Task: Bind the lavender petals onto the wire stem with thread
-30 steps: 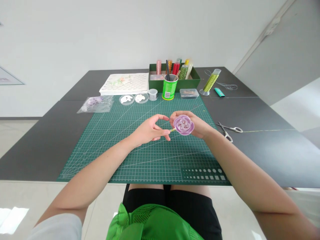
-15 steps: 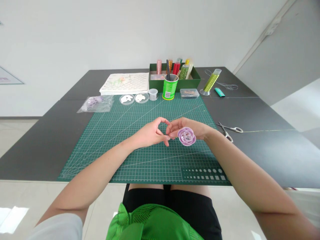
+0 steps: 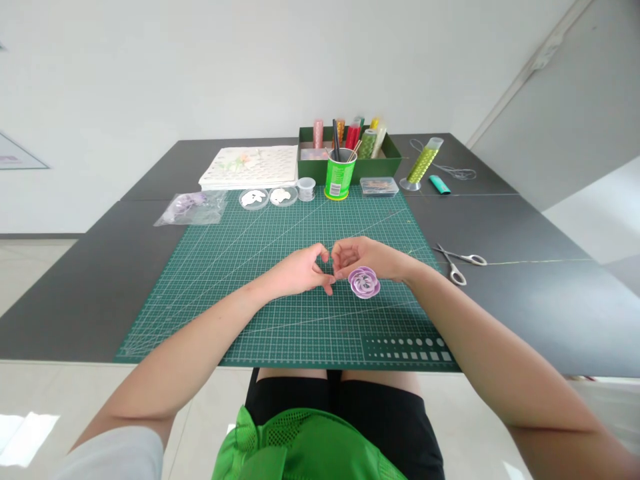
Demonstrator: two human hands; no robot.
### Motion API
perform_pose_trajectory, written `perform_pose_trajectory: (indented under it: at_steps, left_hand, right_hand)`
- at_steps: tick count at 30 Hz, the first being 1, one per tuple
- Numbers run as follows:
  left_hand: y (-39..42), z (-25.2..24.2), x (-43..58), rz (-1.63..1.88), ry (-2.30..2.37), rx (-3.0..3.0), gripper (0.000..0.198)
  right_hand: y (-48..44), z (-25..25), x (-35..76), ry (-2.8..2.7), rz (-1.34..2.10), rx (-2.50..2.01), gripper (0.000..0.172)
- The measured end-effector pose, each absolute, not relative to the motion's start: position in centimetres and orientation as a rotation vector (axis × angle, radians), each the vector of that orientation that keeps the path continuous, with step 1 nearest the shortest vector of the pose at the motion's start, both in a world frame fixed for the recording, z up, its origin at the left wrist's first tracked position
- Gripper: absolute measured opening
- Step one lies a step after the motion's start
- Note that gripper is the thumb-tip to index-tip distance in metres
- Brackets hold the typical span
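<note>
A purple beaded flower (image 3: pixel 364 281) hangs just under my right hand (image 3: pixel 367 257), low over the green cutting mat (image 3: pixel 225 267). The fingers of that hand are curled and pinched above the flower, apparently on its stem, which is hidden. My left hand (image 3: pixel 303 270) is closed in a pinch too, its fingertips meeting those of the right hand at the middle of the mat. What the left fingers grip is too small to make out.
Scissors (image 3: pixel 457 261) lie right of the mat on the dark table (image 3: pixel 75 280). At the back stand a green cup of tools (image 3: pixel 339 175), a green box of bead tubes (image 3: pixel 350 153), small dishes (image 3: pixel 269 197), a plastic bag (image 3: pixel 190 208) and a white sheet (image 3: pixel 253 167).
The flower has dropped from facing me at hand height to below my right hand, near the mat. Both hands lowered slightly and their fingertips closed together.
</note>
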State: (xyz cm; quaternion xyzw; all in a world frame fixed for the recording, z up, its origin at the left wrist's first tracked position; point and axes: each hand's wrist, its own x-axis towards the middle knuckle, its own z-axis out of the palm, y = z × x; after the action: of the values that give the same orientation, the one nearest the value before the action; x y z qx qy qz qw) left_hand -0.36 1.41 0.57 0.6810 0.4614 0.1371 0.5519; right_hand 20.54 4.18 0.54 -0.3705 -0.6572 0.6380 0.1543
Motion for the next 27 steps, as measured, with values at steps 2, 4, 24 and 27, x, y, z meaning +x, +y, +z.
perform_pose_trajectory:
  at_steps: [2,4,24,27]
  left_hand:
    - [1.4,0.3,-0.4,0.340,1.089,1.624,0.033]
    - [1.2,0.5,-0.3,0.335,1.095,1.654,0.031]
    - [1.4,1.8,-0.3,0.457,1.041,1.484,0.032]
    - [1.4,1.8,-0.3,0.471,1.044,1.473,0.034]
  right_hand:
    - [4.1,0.6,20.5,-1.877,1.814,-1.095,0.030]
    - [4.0,0.7,20.4,-1.914,1.785,-1.099,0.025]
    - [4.5,0.3,20.5,-1.471,2.056,-1.019,0.023]
    - [4.5,0.0,20.3,-1.489,2.026,-1.074,0.023]
